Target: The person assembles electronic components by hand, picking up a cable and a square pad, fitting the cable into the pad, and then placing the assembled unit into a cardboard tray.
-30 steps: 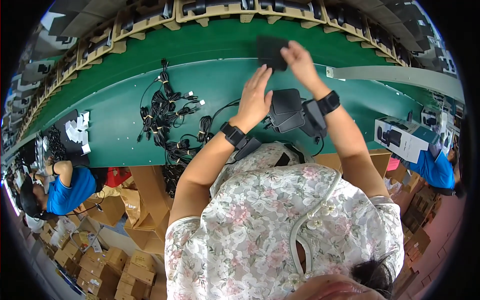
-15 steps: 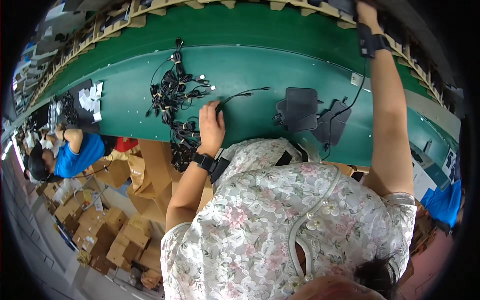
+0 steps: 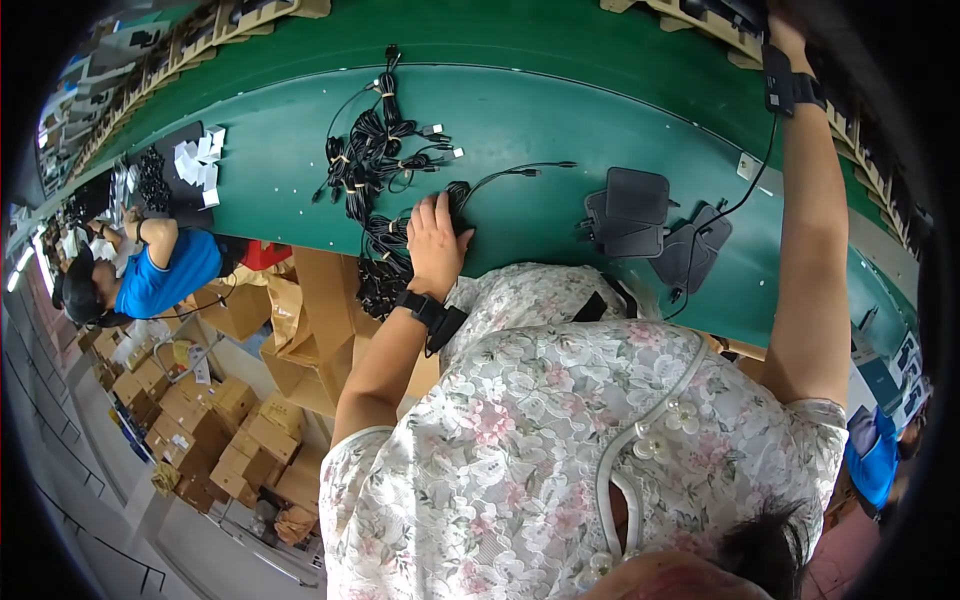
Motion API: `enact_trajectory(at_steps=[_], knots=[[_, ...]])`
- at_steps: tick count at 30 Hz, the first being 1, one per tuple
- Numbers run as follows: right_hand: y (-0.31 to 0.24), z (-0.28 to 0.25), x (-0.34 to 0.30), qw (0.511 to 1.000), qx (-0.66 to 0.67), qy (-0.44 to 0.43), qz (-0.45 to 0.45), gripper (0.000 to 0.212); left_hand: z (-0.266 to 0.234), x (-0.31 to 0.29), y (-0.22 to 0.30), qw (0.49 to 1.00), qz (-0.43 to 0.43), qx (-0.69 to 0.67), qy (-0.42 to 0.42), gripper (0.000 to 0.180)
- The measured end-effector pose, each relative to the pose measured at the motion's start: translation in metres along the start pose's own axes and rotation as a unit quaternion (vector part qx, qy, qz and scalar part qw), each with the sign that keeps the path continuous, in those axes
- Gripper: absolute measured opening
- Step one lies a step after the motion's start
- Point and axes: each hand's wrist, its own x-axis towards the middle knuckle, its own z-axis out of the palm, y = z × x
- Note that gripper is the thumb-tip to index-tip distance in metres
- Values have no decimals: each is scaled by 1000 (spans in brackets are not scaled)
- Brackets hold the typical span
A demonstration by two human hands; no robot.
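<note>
My left hand (image 3: 434,244) lies palm down on the green table, its fingers stretched out and its thumb apart. Against its fingertips is a coiled black cable (image 3: 457,193), whose loose plug ends point right. A pile of tied black cables (image 3: 362,160) with a few white plug tips spreads to the left of that hand. My right hand (image 3: 788,38) reaches to the far upper right, beside a dark object (image 3: 735,12) in a tan tray; its fingers are mostly hidden. Flat black boxy devices (image 3: 636,197) with short leads rest between my arms, some stacked.
Tan trays (image 3: 690,22) line the far edge beyond a green belt (image 3: 480,38). White pieces (image 3: 200,165) lie on a dark mat at left, near a person in blue (image 3: 170,270). Cardboard boxes (image 3: 205,400) stand below left. Another blue-clothed person (image 3: 873,460) is at right.
The view has shifted, so the table's things appear further right. My left fingers have straightened over the coiled cable. My right arm stays stretched toward the trays, which have shifted along the far edge.
</note>
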Motion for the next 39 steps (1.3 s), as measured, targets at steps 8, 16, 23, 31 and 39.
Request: enact_trajectory(at_steps=[8,16,23,31,39], knots=[[-1,5,-6,991,-51,37,-120,40,20,-2,-18,997,-55,-35,-42,50],[13,-18,0,989,136,7,52,36,-23,39,5,882,-269,-362,-139,26],[34,-29,-17,901,-390,47,-183,39,-48,62,23,802,-186,-567,-44,20],[-175,-17,-158,947,129,-230,-185,24,-62,87,70,894,-34,-439,-81,25],[-253,-27,-247,842,19,-539,4,33,-55,106,96,872,63,-485,18,48]])
